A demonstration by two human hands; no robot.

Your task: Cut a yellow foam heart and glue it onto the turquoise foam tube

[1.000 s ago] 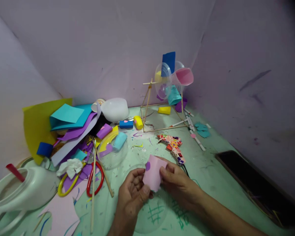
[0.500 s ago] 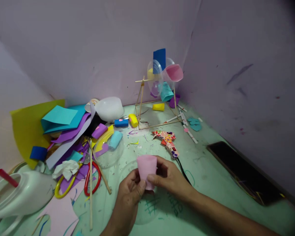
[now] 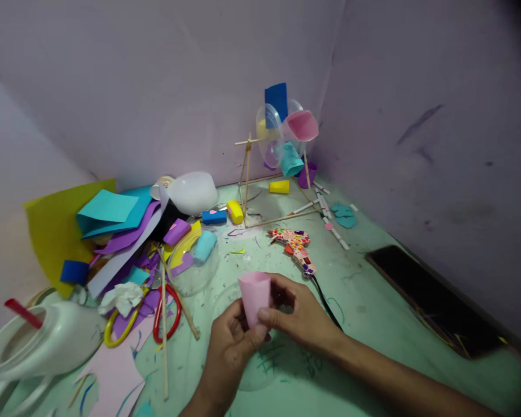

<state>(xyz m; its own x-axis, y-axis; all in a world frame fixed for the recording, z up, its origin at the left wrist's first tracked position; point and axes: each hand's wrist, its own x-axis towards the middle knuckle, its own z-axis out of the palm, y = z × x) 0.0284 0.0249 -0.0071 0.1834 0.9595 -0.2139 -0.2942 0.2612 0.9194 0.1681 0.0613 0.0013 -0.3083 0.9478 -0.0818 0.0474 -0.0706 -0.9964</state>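
A small pink foam-paper cup point(image 3: 255, 298) is held between both hands, its open top tilted slightly toward me. My left hand point(image 3: 232, 347) grips its lower left side, thumb across the base. My right hand point(image 3: 293, 310) pinches the right side, thumb in front and fingers behind. Below the hands lies a clear plastic disc point(image 3: 243, 379) on the green table. Beyond stands a wheel of clear plastic discs point(image 3: 269, 136) on a stick frame point(image 3: 248, 179), with a pink cup point(image 3: 303, 125), a teal cup point(image 3: 291, 160) and a blue piece point(image 3: 276, 104) attached.
A floral glue gun point(image 3: 297, 249) with a black cord lies ahead. Red-handled point(image 3: 167, 313) and yellow-handled scissors point(image 3: 121, 327), coloured sheets point(image 3: 108, 211) and a white pitcher-like vessel point(image 3: 65, 336) crowd the left. At right sits a dark flat panel point(image 3: 429, 301) beside the wall.
The pink cup has tipped and turned a little in my hands, so its opening now shows. The view has shifted slightly.
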